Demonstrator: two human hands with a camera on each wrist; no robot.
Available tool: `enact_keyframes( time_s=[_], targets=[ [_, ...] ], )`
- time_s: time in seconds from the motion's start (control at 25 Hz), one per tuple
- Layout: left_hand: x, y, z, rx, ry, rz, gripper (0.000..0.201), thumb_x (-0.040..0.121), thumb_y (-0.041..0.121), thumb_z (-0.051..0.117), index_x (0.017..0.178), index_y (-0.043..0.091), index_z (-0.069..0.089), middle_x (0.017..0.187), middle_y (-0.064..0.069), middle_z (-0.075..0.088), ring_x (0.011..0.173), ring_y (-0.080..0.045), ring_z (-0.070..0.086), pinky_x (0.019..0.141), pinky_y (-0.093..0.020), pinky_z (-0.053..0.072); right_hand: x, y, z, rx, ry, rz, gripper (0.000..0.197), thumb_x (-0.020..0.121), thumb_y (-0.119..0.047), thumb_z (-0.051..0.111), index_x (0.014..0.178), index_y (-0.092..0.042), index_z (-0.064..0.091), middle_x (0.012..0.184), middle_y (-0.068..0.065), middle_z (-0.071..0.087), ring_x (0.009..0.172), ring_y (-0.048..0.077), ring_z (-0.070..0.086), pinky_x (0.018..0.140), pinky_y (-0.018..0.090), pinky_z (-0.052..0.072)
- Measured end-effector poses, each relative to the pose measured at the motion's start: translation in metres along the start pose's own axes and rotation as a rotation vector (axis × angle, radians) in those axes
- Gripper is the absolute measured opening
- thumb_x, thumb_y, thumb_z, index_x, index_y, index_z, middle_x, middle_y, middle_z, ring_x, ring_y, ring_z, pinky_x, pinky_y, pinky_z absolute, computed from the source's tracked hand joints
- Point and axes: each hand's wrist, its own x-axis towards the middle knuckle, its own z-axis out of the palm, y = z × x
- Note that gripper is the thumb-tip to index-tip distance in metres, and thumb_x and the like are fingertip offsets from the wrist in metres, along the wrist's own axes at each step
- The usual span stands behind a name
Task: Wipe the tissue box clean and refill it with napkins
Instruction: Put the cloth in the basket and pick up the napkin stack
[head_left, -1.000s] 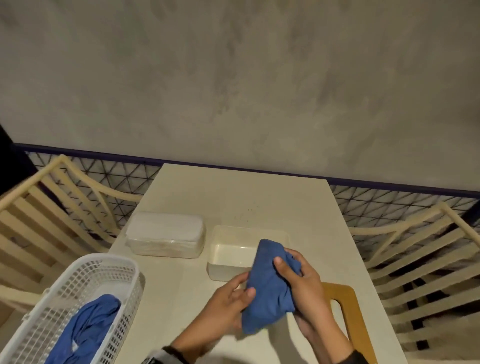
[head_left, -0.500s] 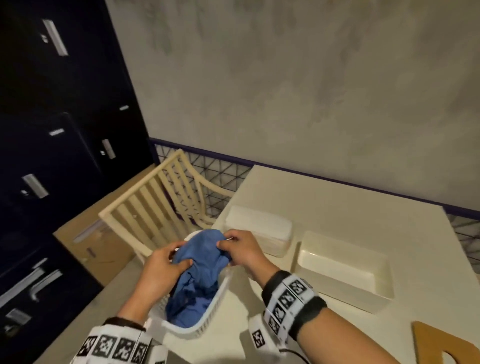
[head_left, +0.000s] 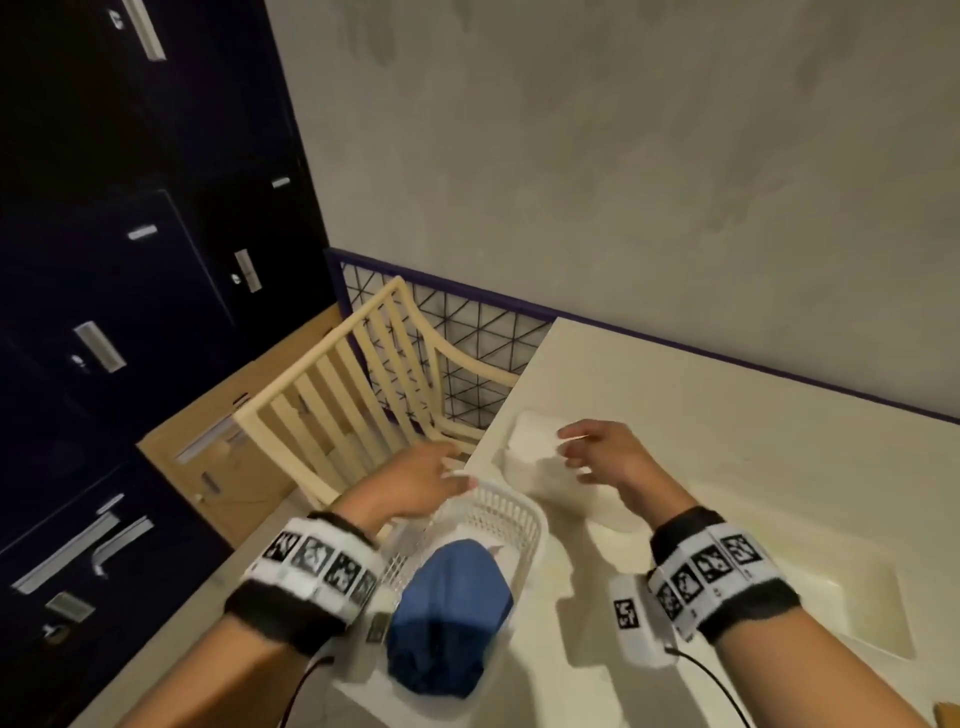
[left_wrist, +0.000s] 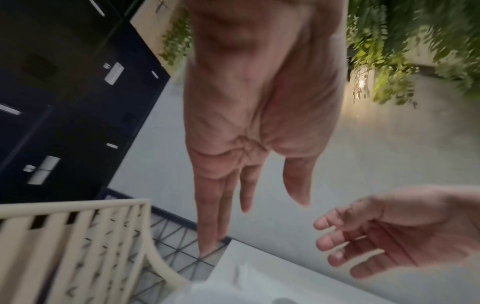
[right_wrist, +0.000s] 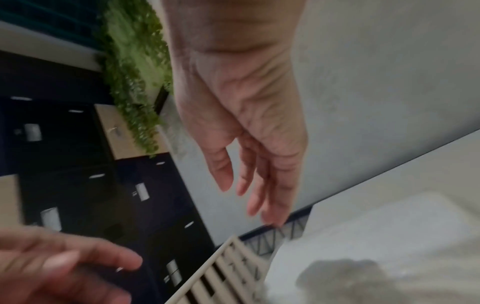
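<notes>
The blue cloth (head_left: 449, 613) lies bunched in the white plastic basket (head_left: 524, 519) at the table's near left corner. Both hands hover above it, empty, with fingers spread. My left hand (head_left: 441, 480) is over the basket's far rim. My right hand (head_left: 576, 452) is over the white wrapped napkin pack (head_left: 530, 447). The open cream tissue box (head_left: 862, 603) stands to the right, partly behind my right wrist. In the left wrist view, the left hand (left_wrist: 233, 201) has straight fingers and the right hand (left_wrist: 376, 232) is nearby. The right wrist view shows the right hand (right_wrist: 257, 185) relaxed.
A cream slatted chair (head_left: 343, 410) stands left of the table (head_left: 675, 395). Dark lockers (head_left: 130, 260) and a cardboard box (head_left: 234, 467) are further left. A wooden lid corner (head_left: 948, 714) shows at the bottom right. A grey wall runs behind the table.
The blue cloth, held in both hands over the basket half a second ago, now lies in the basket. Both hands have let go and lifted forward toward the napkin pack.
</notes>
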Motion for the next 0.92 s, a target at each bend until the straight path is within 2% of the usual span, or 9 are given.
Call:
enact_keyframes(
  time_s=[0.08, 0.16, 0.24, 0.4, 0.52, 0.64, 0.76, 0.84, 0.92],
  targets=[
    [0.039, 0.033, -0.007, -0.057, -0.009, 0.008, 0.067, 0.089, 0.052, 0.045, 0.144, 0.019, 0.024, 0.149, -0.008, 0.036, 0.133, -0.025, 0.038, 0.099, -0.031, 0.035, 0.017, 0.004, -0.033, 0.018, 0.175, 0.018, 0.029, 0.087, -0.001, 0.058, 0.115, -0.006, 0.060, 0.098, 0.010, 0.060, 0.087, 0.022, 0.052, 0.059, 0.022, 0.038],
    [0.081, 0.055, 0.001, 0.057, -0.092, -0.025, 0.078, 0.085, 0.065, 0.035, 0.145, 0.015, 0.022, 0.153, -0.008, 0.028, 0.137, -0.029, 0.033, 0.109, -0.041, 0.031, 0.040, 0.018, -0.051, 0.019, 0.274, 0.127, 0.041, 0.086, -0.007, 0.062, 0.126, -0.007, 0.052, 0.121, 0.014, 0.055, 0.110, 0.029, 0.051, 0.076, 0.027, 0.041],
    [0.116, 0.067, 0.012, 0.176, -0.161, -0.067, 0.086, 0.081, 0.072, 0.029, 0.143, 0.012, 0.028, 0.151, -0.011, 0.033, 0.133, -0.031, 0.038, 0.108, -0.044, 0.033, 0.065, 0.039, -0.058, -0.058, 0.313, 0.240, 0.057, 0.084, -0.015, 0.066, 0.135, -0.006, 0.041, 0.140, 0.018, 0.043, 0.125, 0.036, 0.043, 0.096, 0.038, 0.042],
    [0.161, 0.082, 0.030, 0.334, -0.162, -0.114, 0.076, 0.091, 0.060, 0.018, 0.136, 0.002, 0.039, 0.146, -0.017, 0.039, 0.131, -0.031, 0.041, 0.106, -0.037, 0.033, 0.100, 0.062, -0.054, -0.060, 0.303, 0.347, 0.084, 0.084, -0.024, 0.067, 0.145, -0.006, 0.013, 0.146, 0.024, 0.030, 0.131, 0.040, 0.034, 0.101, 0.052, 0.041],
    [0.169, 0.090, 0.040, 0.355, -0.181, -0.119, 0.069, 0.096, 0.052, 0.013, 0.136, 0.002, 0.039, 0.145, -0.017, 0.041, 0.133, -0.029, 0.038, 0.107, -0.034, 0.030, 0.104, 0.072, -0.044, -0.023, 0.290, 0.416, 0.093, 0.087, -0.035, 0.062, 0.146, -0.010, -0.006, 0.148, 0.024, 0.028, 0.132, 0.040, 0.035, 0.104, 0.049, 0.038],
    [0.165, 0.095, 0.041, 0.330, -0.169, -0.106, 0.065, 0.096, 0.050, 0.018, 0.135, 0.002, 0.039, 0.144, -0.016, 0.042, 0.133, -0.029, 0.039, 0.105, -0.032, 0.032, 0.098, 0.070, -0.041, -0.044, 0.333, 0.370, 0.080, 0.092, -0.034, 0.055, 0.146, -0.008, 0.003, 0.147, 0.022, 0.033, 0.131, 0.038, 0.037, 0.105, 0.045, 0.036],
    [0.145, 0.102, 0.023, 0.230, -0.081, -0.101, 0.067, 0.093, 0.054, 0.026, 0.133, 0.002, 0.041, 0.141, -0.016, 0.046, 0.126, -0.030, 0.046, 0.088, -0.031, 0.038, 0.070, 0.038, -0.057, 0.022, 0.337, 0.240, 0.069, 0.093, -0.027, 0.056, 0.145, -0.009, 0.015, 0.147, 0.018, 0.033, 0.128, 0.037, 0.041, 0.102, 0.043, 0.040],
    [0.119, 0.114, 0.005, 0.189, 0.002, -0.082, 0.071, 0.091, 0.056, 0.034, 0.138, 0.004, 0.031, 0.144, -0.015, 0.041, 0.129, -0.032, 0.043, 0.093, -0.035, 0.039, 0.033, 0.009, -0.079, 0.019, 0.305, 0.152, 0.065, 0.093, -0.027, 0.056, 0.145, -0.014, 0.021, 0.149, 0.012, 0.033, 0.126, 0.034, 0.042, 0.092, 0.042, 0.042],
    [0.082, 0.132, -0.007, 0.295, 0.105, 0.029, 0.074, 0.087, 0.059, 0.040, 0.139, 0.007, 0.030, 0.144, -0.014, 0.042, 0.128, -0.032, 0.044, 0.098, -0.039, 0.041, -0.019, -0.013, -0.105, -0.074, 0.284, 0.060, 0.061, 0.092, -0.027, 0.056, 0.145, -0.017, 0.027, 0.147, 0.007, 0.035, 0.116, 0.029, 0.049, 0.080, 0.037, 0.046]
  ],
)
